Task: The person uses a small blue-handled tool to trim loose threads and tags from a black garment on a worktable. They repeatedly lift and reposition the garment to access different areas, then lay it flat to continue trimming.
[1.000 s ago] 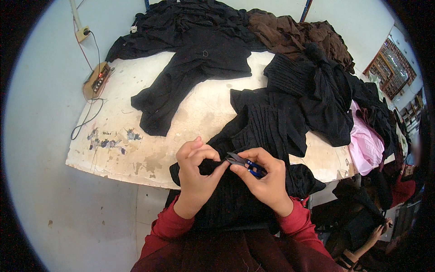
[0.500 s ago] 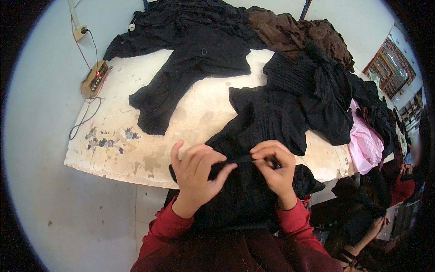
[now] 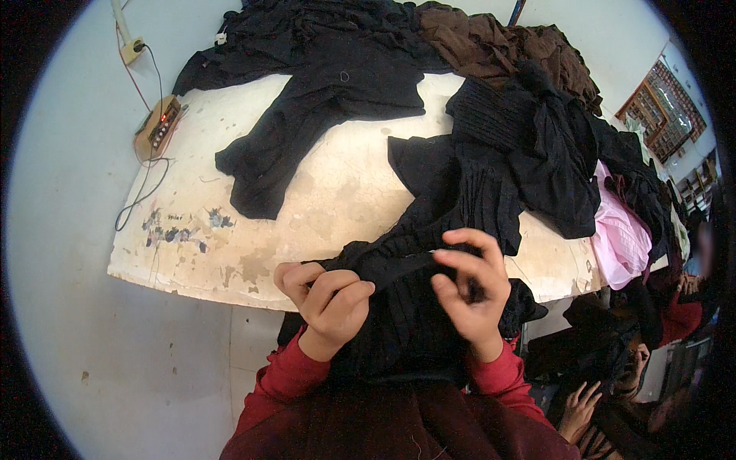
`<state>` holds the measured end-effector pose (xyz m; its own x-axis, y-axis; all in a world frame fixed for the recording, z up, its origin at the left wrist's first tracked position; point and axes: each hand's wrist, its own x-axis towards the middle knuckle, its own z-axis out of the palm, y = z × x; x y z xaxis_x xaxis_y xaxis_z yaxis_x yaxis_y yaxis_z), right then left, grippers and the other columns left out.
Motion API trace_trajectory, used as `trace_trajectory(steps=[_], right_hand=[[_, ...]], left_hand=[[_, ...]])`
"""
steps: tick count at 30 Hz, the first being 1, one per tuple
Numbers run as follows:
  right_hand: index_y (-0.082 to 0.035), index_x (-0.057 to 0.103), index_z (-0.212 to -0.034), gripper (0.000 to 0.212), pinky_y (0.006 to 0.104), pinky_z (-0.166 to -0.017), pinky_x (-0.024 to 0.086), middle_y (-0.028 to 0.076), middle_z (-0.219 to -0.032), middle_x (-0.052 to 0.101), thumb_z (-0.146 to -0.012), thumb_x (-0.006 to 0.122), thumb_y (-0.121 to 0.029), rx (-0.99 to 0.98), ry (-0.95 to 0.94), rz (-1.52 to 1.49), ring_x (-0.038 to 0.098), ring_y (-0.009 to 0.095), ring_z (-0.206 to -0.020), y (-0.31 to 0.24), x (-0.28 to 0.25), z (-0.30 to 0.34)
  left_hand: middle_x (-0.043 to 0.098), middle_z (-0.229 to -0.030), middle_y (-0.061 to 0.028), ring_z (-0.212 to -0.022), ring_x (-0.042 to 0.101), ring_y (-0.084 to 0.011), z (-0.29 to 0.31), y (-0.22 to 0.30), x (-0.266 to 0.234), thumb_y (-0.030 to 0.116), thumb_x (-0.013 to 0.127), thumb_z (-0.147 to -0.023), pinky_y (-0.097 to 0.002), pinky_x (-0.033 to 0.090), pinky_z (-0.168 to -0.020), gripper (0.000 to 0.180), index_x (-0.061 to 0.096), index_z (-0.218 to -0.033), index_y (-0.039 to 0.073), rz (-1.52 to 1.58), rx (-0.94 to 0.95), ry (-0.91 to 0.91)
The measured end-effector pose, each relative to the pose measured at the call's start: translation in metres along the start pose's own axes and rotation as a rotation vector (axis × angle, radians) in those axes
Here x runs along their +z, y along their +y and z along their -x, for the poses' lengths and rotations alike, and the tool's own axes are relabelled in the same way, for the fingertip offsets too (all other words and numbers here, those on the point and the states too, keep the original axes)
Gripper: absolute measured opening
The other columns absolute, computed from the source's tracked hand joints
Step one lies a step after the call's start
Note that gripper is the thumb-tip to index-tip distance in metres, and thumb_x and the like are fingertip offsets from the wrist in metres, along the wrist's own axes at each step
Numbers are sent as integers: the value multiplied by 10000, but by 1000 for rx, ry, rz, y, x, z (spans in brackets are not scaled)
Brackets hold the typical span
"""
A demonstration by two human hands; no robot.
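A black garment with pleated folds (image 3: 406, 326) lies over my lap and reaches up across the near edge of the table. My left hand (image 3: 326, 299) is closed, fingers curled on the upper edge of that cloth. At the right end of the same edge, my right hand (image 3: 475, 287) has its fingers apart, slightly blurred, with no cloth visibly pinched between them. A band-like strip of the black fabric runs between the two hands. Where the left fingertips meet the cloth is partly hidden.
Black cloth pieces (image 3: 307, 115) and a brown heap (image 3: 491, 50) lie on the worn white table (image 3: 192, 268). Pink fabric (image 3: 619, 245) hangs at the right. A power strip (image 3: 157, 130) with cords is at the left. Another person's hand (image 3: 579, 410) shows lower right.
My right fingers have come off the cloth edge and spread. My left hand has curled its fingers and shifted slightly left and down. A co-worker's hand has appeared lower right.
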<state>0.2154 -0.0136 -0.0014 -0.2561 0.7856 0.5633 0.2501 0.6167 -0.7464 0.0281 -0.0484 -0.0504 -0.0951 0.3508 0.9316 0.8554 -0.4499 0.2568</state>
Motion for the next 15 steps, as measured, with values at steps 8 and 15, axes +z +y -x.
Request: trace_trajectory(steps=[8,15], right_hand=[[-37,689,-876,135,239,-658,469,103,-1039,588,-763,699,37,-174,-150,29,591,133,-787,0,15,-8],[-34,610,-888,150,270,-790,443,93,-984,556,-788,626,76,103,-11,-287,565,170,-902,4,7,-4]], left_hand=[[551,-768,84,-812,430,-195,-2,3,0,51,687,-543,-386,293,-745,229,619,-692,212,-13,-9,-17],[555,-762,87,-808,429,-197,-1,5,1,33,671,-538,-389,290,-749,237,616,-684,212,-10,-5,-7]])
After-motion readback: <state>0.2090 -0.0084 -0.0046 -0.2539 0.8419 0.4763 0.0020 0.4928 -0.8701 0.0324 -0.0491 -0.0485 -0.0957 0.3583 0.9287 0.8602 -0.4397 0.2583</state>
